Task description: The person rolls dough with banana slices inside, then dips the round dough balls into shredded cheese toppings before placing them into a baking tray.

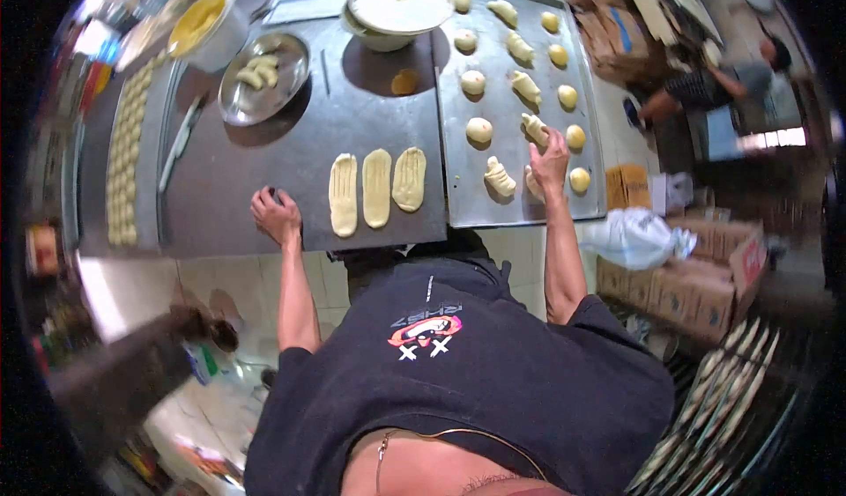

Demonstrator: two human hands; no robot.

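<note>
My right hand (pixel 551 157) reaches over the metal baking tray (pixel 455 198), its thumb and fingers closed around the near end of a rolled dough piece (pixel 533 127). Another dough roll (pixel 532 181) lies partly hidden beside my wrist, and a ridged roll (pixel 500 177) sits left of it. At the table's front edge, my left hand (pixel 277 214) rests with curled fingers around something small and dark that I cannot make out. To its right lie three flat dough strips, a long slit one (pixel 344 195), a middle one (pixel 376 188) and a shorter one (pixel 409 180).
Round dough balls (pixel 478 129) and yellow-topped ones (pixel 567 97) line the tray. Behind the strips stand a steel bowl (pixel 231 108) with dough rolls, a tub of yellow filling (pixel 231 33) and a white-topped bowl (pixel 401 7). A knife (pixel 181 144) lies left. Cardboard boxes (pixel 696 293) stand right.
</note>
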